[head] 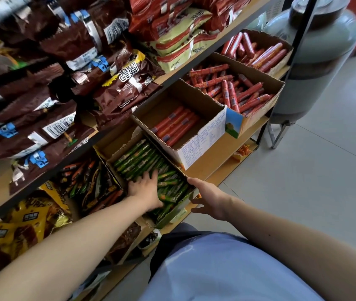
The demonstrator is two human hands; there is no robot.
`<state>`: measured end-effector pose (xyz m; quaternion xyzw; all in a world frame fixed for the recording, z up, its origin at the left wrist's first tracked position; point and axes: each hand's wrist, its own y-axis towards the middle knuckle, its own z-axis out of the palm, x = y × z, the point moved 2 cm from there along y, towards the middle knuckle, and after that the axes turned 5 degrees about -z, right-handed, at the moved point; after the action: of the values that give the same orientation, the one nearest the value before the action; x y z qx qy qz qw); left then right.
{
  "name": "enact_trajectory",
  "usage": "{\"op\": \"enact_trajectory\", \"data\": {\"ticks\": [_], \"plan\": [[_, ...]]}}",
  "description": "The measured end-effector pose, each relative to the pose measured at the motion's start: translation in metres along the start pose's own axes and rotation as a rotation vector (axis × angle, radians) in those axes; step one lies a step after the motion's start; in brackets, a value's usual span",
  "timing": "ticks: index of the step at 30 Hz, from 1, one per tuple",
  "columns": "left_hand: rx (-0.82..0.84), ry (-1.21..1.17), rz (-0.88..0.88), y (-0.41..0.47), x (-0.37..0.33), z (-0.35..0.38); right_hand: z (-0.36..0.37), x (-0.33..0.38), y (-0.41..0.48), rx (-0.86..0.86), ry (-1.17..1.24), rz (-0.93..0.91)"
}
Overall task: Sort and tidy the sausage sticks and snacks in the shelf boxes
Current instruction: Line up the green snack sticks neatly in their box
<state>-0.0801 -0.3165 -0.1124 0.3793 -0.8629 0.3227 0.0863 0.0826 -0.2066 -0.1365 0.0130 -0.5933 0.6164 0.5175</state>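
Green-wrapped sausage sticks (144,159) lie packed in cardboard box (173,216)

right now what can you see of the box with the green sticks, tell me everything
The cardboard box is open-topped, brown inside with a green printed near wall, sitting on the wooden shelf. It is packed with green-wrapped sticks lying lengthwise. The left hand rests flat on the sticks; the right hand seems to touch its right rim. A white-sided box stands beside it.

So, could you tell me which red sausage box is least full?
The white-fronted box beside the green sticks: one flat sausage row covers part of its floor, while the other two are heaped.
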Motion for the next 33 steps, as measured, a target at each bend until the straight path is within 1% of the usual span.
{"op": "enact_trajectory", "data": {"ticks": [4,9,10,12,13,16,19,22,24,28,30,32,33], "plan": [[-0.04,0.04,0.017,0.005,0.009,-0.005,0.002,-0.002,0.002,0.017,0.005,0.008],[-0.21,0.116,0.111,0.008,0.016,-0.008,0.002,-0.002,0.002,0.03,-0.066,-0.021],[-0.202,0.076,0.105,0.009,0.019,-0.006,0.002,-0.002,0.003,0.03,-0.095,-0.029],[-0.126,-0.06,0.067,0.011,0.022,-0.007,0.002,-0.003,0.004,0.036,-0.135,-0.031],[-0.102,-0.092,0.072,0.012,0.021,-0.009,0.003,-0.003,0.004,0.042,-0.146,-0.029],[-0.109,-0.054,0.146,0.012,0.01,-0.017,0.005,-0.002,0.003,0.05,-0.165,-0.027],[-0.103,-0.083,0.176,0.007,0.003,-0.018,0.004,-0.001,0.003,0.059,-0.161,-0.026],[-0.032,-0.204,0.155,0.002,-0.002,-0.016,0.002,0.001,0.003,0.074,-0.13,-0.023],[0.0,-0.273,0.202,-0.001,-0.004,-0.013,0.001,0.0,0.003,0.079,-0.129,-0.028],[-0.073,-0.315,0.354,-0.008,0.0,-0.01,-0.001,-0.002,0.005,0.063,-0.147,-0.027],[-0.06,-0.319,0.424,-0.013,-0.001,-0.009,-0.001,-0.002,0.005,0.066,-0.145,-0.025],[-0.058,-0.331,0.434,-0.016,-0.004,-0.007,0.0,-0.001,0.004,0.074,-0.135,-0.026],[-0.083,-0.325,0.407,-0.015,-0.003,-0.006,0.0,0.0,0.004,0.077,-0.136,-0.028]]}}
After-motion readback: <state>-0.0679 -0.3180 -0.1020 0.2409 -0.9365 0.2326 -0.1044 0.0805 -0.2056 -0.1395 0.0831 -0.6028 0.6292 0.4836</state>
